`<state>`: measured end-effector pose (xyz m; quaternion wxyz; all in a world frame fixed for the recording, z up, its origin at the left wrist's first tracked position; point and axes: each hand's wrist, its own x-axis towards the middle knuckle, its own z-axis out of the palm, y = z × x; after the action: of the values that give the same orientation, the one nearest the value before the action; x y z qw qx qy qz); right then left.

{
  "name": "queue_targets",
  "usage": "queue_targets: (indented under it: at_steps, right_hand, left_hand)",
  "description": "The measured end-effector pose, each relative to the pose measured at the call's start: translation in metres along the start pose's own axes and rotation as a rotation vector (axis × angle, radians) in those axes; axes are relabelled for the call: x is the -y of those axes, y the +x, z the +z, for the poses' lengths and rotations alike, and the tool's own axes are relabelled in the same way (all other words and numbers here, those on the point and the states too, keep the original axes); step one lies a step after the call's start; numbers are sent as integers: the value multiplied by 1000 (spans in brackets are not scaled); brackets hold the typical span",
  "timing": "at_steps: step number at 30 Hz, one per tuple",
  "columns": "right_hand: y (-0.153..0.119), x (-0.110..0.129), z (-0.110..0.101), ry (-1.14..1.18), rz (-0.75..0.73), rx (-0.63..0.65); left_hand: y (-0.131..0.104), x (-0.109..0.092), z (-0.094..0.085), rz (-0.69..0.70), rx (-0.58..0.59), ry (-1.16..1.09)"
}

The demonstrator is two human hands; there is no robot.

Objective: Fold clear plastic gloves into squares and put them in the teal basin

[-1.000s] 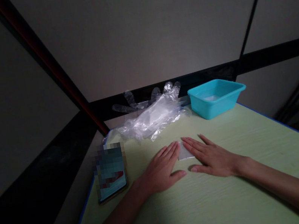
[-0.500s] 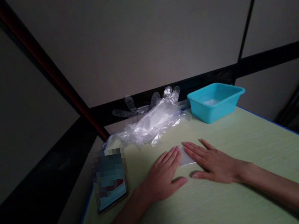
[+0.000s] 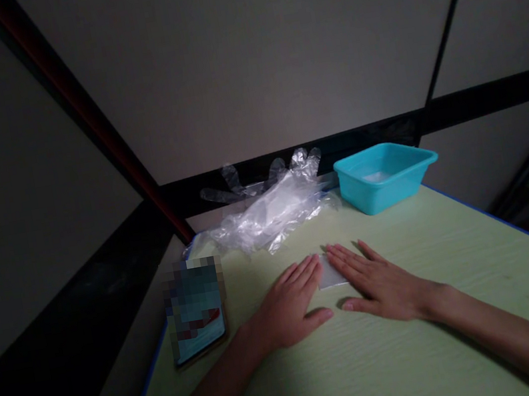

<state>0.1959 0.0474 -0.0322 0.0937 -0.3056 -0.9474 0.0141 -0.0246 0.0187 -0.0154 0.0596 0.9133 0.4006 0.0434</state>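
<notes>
Below the middle of the frame, the left hand [image 3: 289, 309] and the right hand [image 3: 384, 283] lie flat and open, touching a small clear plastic piece [image 3: 329, 275].

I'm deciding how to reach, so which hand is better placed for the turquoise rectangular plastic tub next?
Probably your right hand: it lies nearer the tub, which stands just beyond it. Your left hand lies farther left.
</notes>
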Motion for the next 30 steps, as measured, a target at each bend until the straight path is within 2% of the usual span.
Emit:
queue_targets:
  at_steps: [6, 12, 18, 21, 25, 30]
  right_hand:
    - [-3, -8, -12, 38, 3, 24]
    - [-5, -25, -29, 134, -101, 19]
    - [-4, -28, -30, 205, -158, 18]
    - [-4, -28, -29, 225, -151, 13]
    - [-5, -29, -27, 233, -159, -14]
    - [-5, -27, -26, 156, -198, -90]
  left_hand:
    - [0, 1, 1, 1, 8, 10]
    - [1, 1, 1, 3, 18, 7]
    - [1, 2, 2, -10, -10, -87]
    - [1, 5, 4, -63, -50, -217]
    - [1, 11, 7, -157, -167, -433]
    - [1, 11, 7, -142, -268, -531]
